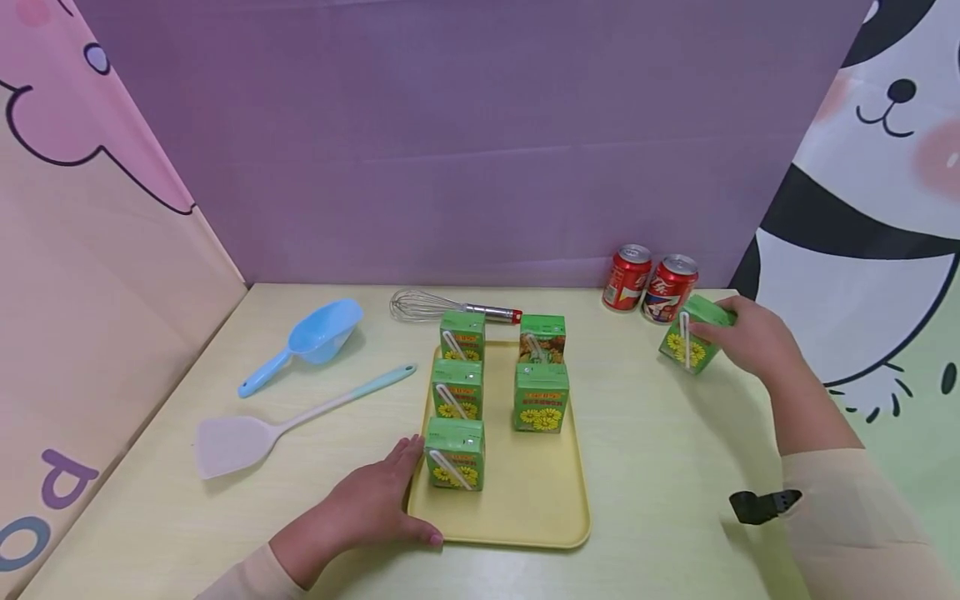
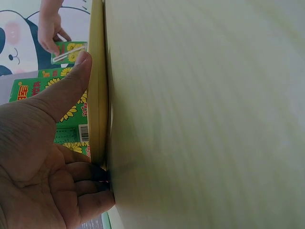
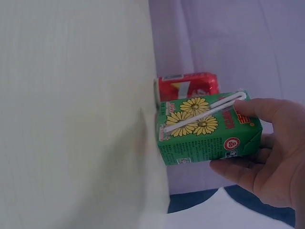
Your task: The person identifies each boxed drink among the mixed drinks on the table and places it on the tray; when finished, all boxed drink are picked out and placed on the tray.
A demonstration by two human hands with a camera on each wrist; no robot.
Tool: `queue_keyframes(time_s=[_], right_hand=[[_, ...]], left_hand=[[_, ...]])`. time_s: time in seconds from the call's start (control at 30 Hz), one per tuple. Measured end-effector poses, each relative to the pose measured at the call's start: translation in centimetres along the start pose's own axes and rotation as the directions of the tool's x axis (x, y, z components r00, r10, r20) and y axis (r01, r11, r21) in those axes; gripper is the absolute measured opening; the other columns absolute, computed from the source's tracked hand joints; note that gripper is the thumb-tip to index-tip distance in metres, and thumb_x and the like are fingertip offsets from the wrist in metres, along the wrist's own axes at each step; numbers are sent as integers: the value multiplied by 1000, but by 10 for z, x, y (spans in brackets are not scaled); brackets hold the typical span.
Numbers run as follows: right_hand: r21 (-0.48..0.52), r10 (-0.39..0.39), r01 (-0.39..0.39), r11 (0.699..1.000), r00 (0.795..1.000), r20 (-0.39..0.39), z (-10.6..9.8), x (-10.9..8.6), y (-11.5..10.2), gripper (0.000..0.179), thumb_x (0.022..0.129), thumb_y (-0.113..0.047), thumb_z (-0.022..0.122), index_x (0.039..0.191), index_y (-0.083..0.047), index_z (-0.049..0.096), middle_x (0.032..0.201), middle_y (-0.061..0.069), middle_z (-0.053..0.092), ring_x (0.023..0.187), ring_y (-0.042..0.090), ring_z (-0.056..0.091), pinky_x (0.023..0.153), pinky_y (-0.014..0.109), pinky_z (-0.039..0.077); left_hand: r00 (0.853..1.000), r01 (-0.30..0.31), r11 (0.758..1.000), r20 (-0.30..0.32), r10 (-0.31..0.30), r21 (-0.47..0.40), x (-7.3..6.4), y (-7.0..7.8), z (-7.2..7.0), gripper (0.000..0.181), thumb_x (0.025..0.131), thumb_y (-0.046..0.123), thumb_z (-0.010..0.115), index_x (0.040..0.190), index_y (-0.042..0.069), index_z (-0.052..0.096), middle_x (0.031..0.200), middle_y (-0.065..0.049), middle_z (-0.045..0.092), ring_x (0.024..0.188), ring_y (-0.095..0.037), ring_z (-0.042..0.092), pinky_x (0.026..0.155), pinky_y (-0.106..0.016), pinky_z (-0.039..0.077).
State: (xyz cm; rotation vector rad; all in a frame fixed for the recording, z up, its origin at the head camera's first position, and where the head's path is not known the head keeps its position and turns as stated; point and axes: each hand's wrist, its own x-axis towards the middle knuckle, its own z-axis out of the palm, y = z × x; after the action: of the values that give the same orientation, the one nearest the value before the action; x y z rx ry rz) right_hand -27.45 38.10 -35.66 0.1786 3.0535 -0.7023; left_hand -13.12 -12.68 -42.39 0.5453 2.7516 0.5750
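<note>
My right hand point(image 1: 757, 337) grips a green drink carton point(image 3: 205, 129) by its top end, thumb on one side and fingers on the other. The carton is tilted, with yellow flowers and a white straw on its front. It is to the right of the yellow tray point(image 1: 525, 517), in front of the cola cans. Around the tray's near left corner, my left hand point(image 1: 371, 500) holds the rim, thumb along the near edge and fingers at the left side. Several like cartons point(image 1: 455, 454) stand on the tray: three in the left column, two in the right.
Two red cola cans point(image 1: 628, 279) stand at the back right by the purple backdrop. A wire whisk point(image 1: 427, 306) lies behind the tray. To the left lie a blue scoop point(image 1: 322, 333) and a spatula point(image 1: 240, 442) with a pale green handle. Printed cloth walls flank the table.
</note>
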Motion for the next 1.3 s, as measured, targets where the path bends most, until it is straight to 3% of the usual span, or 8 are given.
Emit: queue_keyframes(time_s=[0.27,0.53,1.0,1.3], right_hand=[[-19,-80,81,997,996,38,-9,-24,-36,85,89,-65,55,135,6,44,119,27,57,101,39,54,67,41,53],[-6,-156,158,987,981,112,-9,-62,-76,75,88,-60,61,132,0,50,117,21,62,101,35,59,70,41,56],[120,-329,314,942,934,137,8,-126,-120,47,85,-49,72,118,-16,61,104,2,65,87,17,64,70,31,52],[132,-416,398,908,894,168,43,-139,-136,38,82,-43,76,111,-22,63,94,-10,63,85,11,60,73,30,52]], left_hand=[[1000,-1,1000,2,1,1,0,0,0,128,62,71,78,154,0,23,156,-25,30,139,-41,40,103,-54,44],[1000,9,1000,-2,-9,-9,0,-2,1,128,61,71,79,154,2,24,157,-24,30,139,-41,40,103,-55,44],[1000,11,1000,1,-11,-12,0,-1,1,129,61,70,79,154,1,23,157,-24,30,139,-41,40,104,-55,43],[1000,14,1000,11,-14,-1,2,-1,1,128,62,70,79,155,2,23,157,-24,30,138,-41,40,105,-55,42]])
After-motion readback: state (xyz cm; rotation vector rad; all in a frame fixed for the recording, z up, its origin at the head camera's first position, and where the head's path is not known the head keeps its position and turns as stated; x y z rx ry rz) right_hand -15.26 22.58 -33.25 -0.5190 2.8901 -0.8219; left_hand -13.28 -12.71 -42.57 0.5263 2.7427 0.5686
